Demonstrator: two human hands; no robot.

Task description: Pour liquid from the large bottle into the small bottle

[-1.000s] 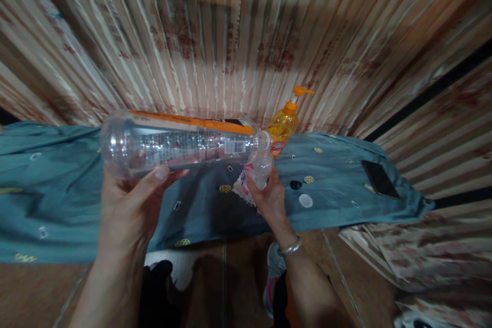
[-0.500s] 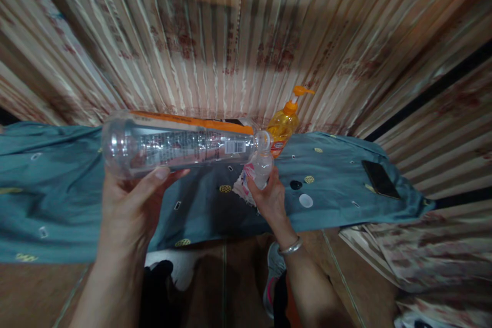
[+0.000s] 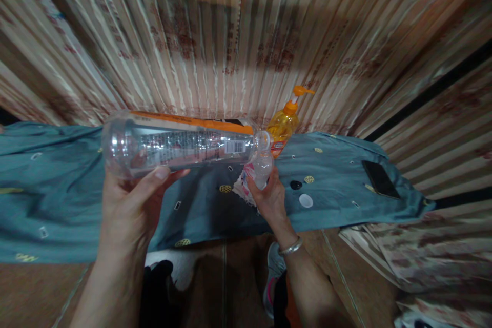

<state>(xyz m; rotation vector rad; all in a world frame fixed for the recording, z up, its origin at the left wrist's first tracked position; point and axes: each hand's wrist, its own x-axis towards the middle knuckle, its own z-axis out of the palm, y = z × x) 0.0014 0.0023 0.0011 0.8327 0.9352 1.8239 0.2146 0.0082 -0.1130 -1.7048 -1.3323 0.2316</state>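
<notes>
Bottle [image 3: 192, 146] in left hand [image 3: 132, 200] points toward right edge of cloth [image 3: 334, 174]

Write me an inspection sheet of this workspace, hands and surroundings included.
Surface: teal patterned cloth, wrinkled.
Things in hand: large clear bottle on its side, its neck at the mouth of a small clear bottle; any contact is unclear.
Clutter: orange pump bottle behind, dark phone to the right, white disc and black disc between.
Hands: left hand holds the large clear bottle near its base; right hand grips the small one.
Cables: nothing seen.
Surroundings: pleated curtain behind, brown tiled floor below.
</notes>
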